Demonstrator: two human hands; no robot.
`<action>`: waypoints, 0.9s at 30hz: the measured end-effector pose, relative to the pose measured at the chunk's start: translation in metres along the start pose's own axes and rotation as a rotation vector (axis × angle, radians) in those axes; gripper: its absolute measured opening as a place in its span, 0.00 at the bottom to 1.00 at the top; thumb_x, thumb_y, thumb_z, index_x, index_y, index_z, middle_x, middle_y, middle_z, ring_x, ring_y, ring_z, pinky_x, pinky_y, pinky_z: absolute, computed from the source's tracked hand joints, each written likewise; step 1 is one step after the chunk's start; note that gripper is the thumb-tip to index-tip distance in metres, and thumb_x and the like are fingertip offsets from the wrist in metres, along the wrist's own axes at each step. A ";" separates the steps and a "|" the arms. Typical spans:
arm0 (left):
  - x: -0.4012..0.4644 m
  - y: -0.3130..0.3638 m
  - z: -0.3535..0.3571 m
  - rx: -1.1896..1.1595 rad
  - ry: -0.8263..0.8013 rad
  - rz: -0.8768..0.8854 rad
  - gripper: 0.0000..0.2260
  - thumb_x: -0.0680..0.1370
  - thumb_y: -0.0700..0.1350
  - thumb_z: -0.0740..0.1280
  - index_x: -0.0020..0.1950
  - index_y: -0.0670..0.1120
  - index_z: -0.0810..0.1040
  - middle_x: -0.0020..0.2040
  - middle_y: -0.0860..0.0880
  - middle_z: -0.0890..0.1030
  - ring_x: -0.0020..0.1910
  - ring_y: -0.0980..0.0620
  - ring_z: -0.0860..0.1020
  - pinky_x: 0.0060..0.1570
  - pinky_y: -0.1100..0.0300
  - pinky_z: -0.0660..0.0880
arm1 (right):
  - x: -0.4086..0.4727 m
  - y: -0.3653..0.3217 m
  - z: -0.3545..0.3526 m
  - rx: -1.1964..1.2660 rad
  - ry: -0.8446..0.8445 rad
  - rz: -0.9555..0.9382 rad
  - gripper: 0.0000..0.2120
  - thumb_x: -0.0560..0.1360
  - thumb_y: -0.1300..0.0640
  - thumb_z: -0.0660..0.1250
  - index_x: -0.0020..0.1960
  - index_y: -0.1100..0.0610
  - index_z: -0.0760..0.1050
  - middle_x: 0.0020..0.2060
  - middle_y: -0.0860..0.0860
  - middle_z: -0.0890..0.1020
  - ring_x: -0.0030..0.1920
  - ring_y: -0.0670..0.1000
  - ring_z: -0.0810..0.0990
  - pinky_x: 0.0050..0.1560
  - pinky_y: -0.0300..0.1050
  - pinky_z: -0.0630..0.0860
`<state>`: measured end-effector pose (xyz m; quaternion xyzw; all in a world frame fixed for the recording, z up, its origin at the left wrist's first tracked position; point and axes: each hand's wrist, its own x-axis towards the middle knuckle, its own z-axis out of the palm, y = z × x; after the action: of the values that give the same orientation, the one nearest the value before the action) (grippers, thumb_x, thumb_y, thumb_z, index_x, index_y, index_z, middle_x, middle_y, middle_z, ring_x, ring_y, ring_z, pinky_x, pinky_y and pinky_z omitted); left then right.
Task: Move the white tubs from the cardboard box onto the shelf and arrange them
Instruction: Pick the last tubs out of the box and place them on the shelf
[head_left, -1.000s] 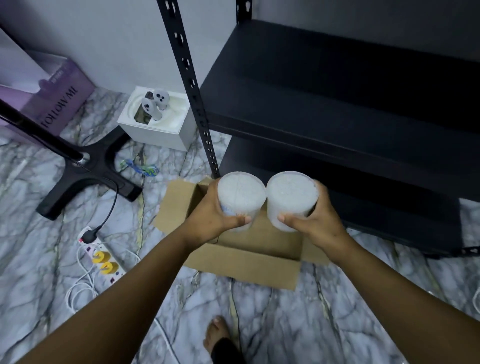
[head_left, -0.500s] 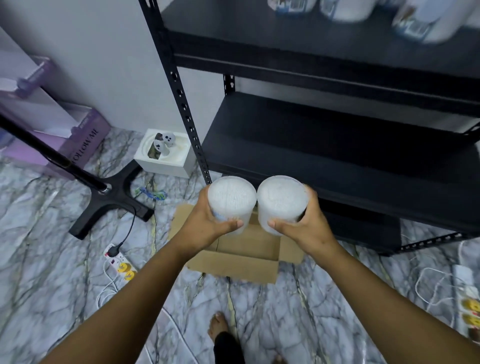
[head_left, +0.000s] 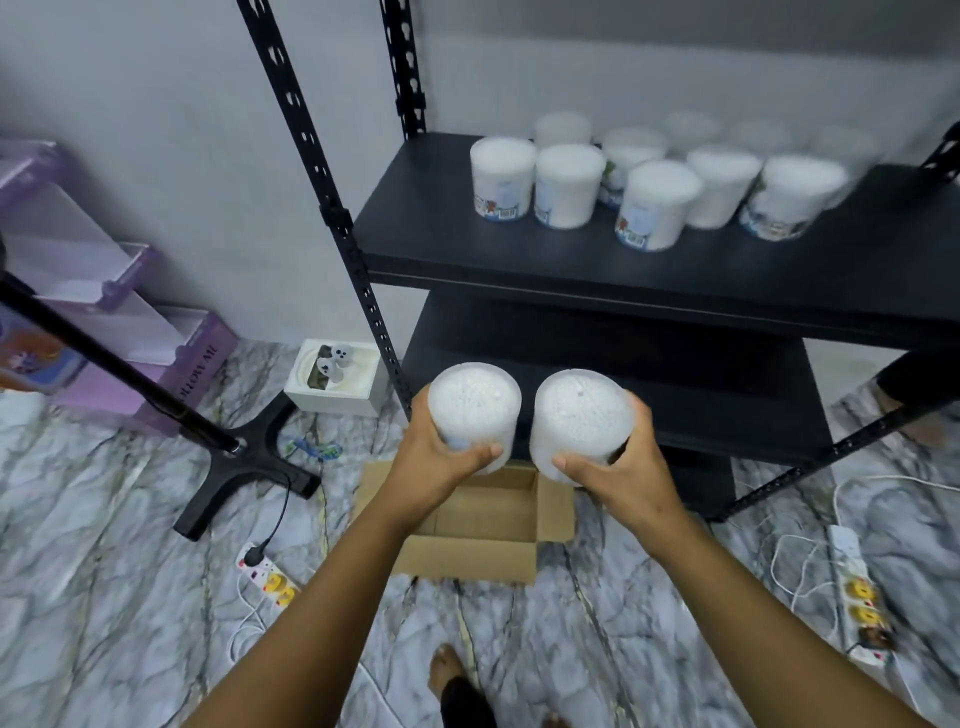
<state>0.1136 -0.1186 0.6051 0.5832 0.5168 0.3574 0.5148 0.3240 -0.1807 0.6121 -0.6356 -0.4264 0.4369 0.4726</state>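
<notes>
Two white tubs in transit to the shelf (head_left: 519, 270).
I have left hand (head_left: 441, 457) gripping the left tub (head_left: 474, 410), right hand (head_left: 623, 467) the right tub (head_left: 582, 415); I'd set both upright beside the front row (head_left: 649, 197).

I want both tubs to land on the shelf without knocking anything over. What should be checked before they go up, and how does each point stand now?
1. Left hand grip on its round white plastic tub: ok, fingers and thumb wrap it.
2. Right hand grip on the other white tub: ok.
3. Both held tubs upright: ok.
4. Free space on the black metal shelf board: ok, bare left and front of the standing tubs.
5. More tubs left in the brown cardboard box: cannot tell.
</notes>
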 end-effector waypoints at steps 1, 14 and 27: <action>-0.004 0.009 0.001 -0.005 -0.001 0.006 0.37 0.68 0.42 0.77 0.67 0.58 0.58 0.65 0.54 0.69 0.61 0.58 0.71 0.46 0.74 0.74 | -0.007 -0.008 -0.004 0.012 0.010 -0.003 0.42 0.65 0.60 0.78 0.69 0.42 0.58 0.62 0.44 0.71 0.62 0.47 0.73 0.59 0.52 0.77; -0.038 0.091 0.023 0.032 0.027 0.083 0.39 0.68 0.45 0.77 0.70 0.56 0.57 0.65 0.54 0.68 0.62 0.55 0.71 0.56 0.61 0.74 | -0.054 -0.073 -0.051 0.080 0.078 -0.076 0.43 0.65 0.61 0.78 0.72 0.48 0.57 0.62 0.46 0.71 0.61 0.47 0.72 0.54 0.41 0.75; 0.009 0.130 0.027 0.011 0.052 0.140 0.36 0.69 0.44 0.76 0.69 0.55 0.58 0.62 0.56 0.68 0.60 0.56 0.70 0.45 0.72 0.73 | -0.008 -0.103 -0.062 0.019 0.076 -0.144 0.42 0.64 0.59 0.79 0.70 0.45 0.59 0.63 0.45 0.71 0.63 0.48 0.72 0.61 0.48 0.75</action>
<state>0.1715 -0.1078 0.7243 0.6114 0.4898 0.4046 0.4719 0.3683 -0.1827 0.7244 -0.6147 -0.4487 0.3814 0.5247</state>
